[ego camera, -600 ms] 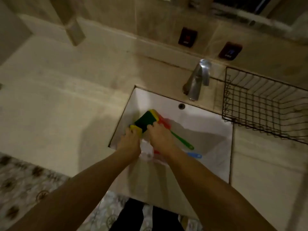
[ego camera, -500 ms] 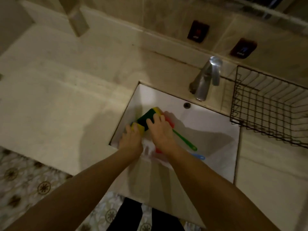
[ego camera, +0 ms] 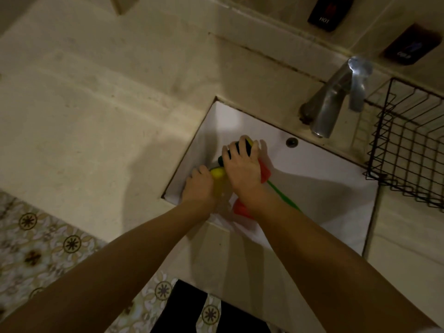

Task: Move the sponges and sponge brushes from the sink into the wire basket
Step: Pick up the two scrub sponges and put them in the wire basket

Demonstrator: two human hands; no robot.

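Both my hands are down in the white sink (ego camera: 324, 179) at its left end. My right hand (ego camera: 242, 169) lies spread over a green-and-yellow sponge (ego camera: 248, 143), fingers curled over its far edge. Pressed against the near end of a second yellow sponge (ego camera: 218, 173) is my left hand (ego camera: 199, 186), fingers bent around it. Red sponge pieces (ego camera: 264, 173) show under my right wrist. A brush's green handle (ego camera: 283, 195) runs out to the right along the basin. The black wire basket (ego camera: 408, 150) stands on the counter right of the sink, with nothing visible in it.
A metal tap (ego camera: 336, 97) overhangs the sink's back edge, next to the basket. Two dark hot and cold plates (ego camera: 330, 12) sit on the wall behind. Beige counter (ego camera: 96, 104) spreads to the left. Patterned floor tiles (ego camera: 48, 241) lie below.
My right hand has slid forward over the green-and-yellow sponge and now covers most of it. The left hand stays at the yellow sponge. The camera has moved closer and leftward.
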